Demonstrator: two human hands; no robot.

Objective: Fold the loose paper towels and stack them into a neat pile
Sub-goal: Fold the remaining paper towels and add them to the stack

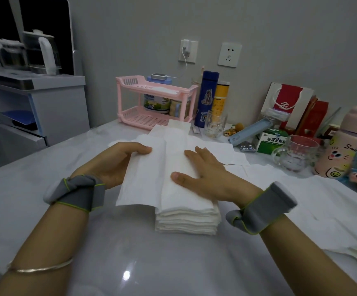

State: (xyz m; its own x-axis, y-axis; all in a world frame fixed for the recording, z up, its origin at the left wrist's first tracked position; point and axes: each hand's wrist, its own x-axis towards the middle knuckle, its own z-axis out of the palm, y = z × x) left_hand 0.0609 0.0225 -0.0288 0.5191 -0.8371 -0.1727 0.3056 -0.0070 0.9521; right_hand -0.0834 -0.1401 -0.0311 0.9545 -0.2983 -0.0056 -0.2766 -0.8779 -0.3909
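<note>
A pile of folded white paper towels (187, 218) stands in the middle of the glossy table (113, 263). A half-folded towel (149, 174) lies over the top of the pile, its left flap lifted clear of the table. My left hand (113, 163) holds that flap, thumb on top and fingers beneath it. My right hand (201, 174) lies flat on the towel's right half and presses it onto the pile. Loose unfolded towels (301, 195) lie spread to the right and beyond the pile.
A pink two-tier rack (158, 101) stands at the back by the wall. Bottles, two glass mugs (294, 152), a green medicine box (272, 139), a pink flask (344, 146) and red bags crowd the back right. A white cabinet with kettles (39, 52) stands left.
</note>
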